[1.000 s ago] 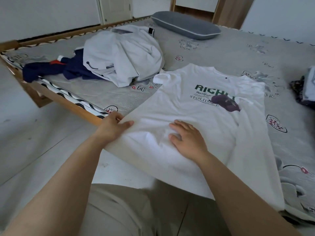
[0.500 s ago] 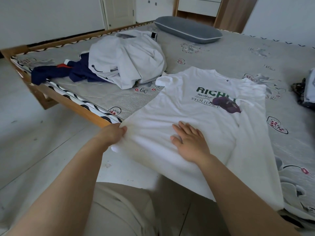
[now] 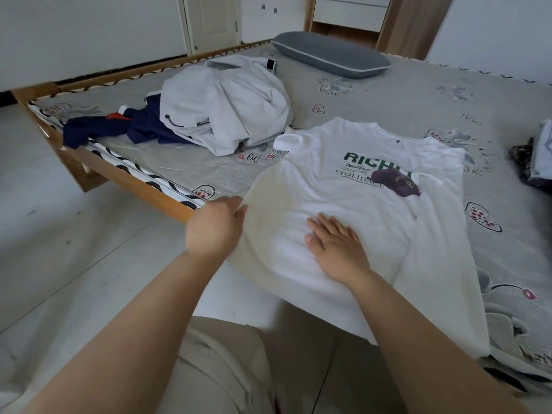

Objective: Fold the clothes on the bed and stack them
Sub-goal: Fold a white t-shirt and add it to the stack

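My left hand (image 3: 216, 227) has lifted the shirt's (image 3: 352, 204) left edge off the bed (image 3: 403, 94), fingers pinching the thin, limp cotton. My right hand (image 3: 336, 245) lies flat on its middle, fingers straight. The shirt runs long from me toward the pillow (image 3: 331, 55), so I'd fold the edge rightward over my palm.

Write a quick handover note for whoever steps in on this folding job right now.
Left hand grips the white T-shirt by its left edge and lifts it. Right hand presses flat on the shirt's middle.
The shirt lies face up at the near edge of the bed, its right side already folded in.
Left: finish this fold, then the grey jacket and navy garment, then stack.
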